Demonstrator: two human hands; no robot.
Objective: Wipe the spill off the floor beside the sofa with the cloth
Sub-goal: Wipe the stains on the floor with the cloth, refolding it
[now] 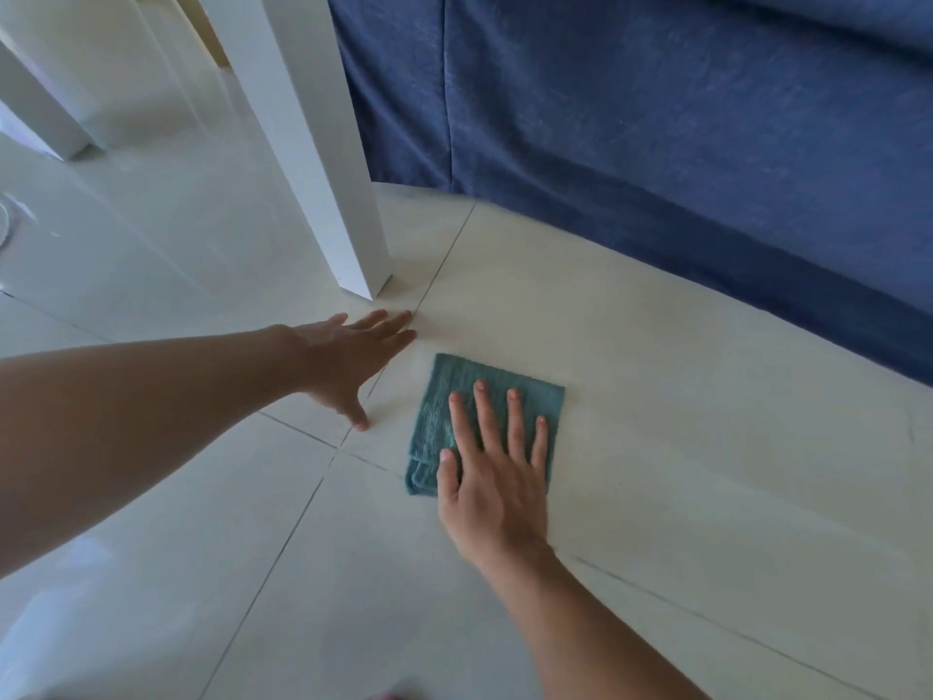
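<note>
A folded teal cloth [444,411] lies flat on the pale tiled floor [656,472] in front of the blue sofa [656,144]. My right hand [492,477] rests palm down on the cloth's near right part, fingers spread and straight. My left hand [348,361] lies flat on the bare tile to the left of the cloth, fingers apart, holding nothing. No spill is visible on the floor around the cloth.
A white table leg [328,169] stands on the floor just beyond my left hand. The sofa's skirt runs along the far right. Another white leg [45,123] stands at the far left. Glossy tile stretches to the left and toward me.
</note>
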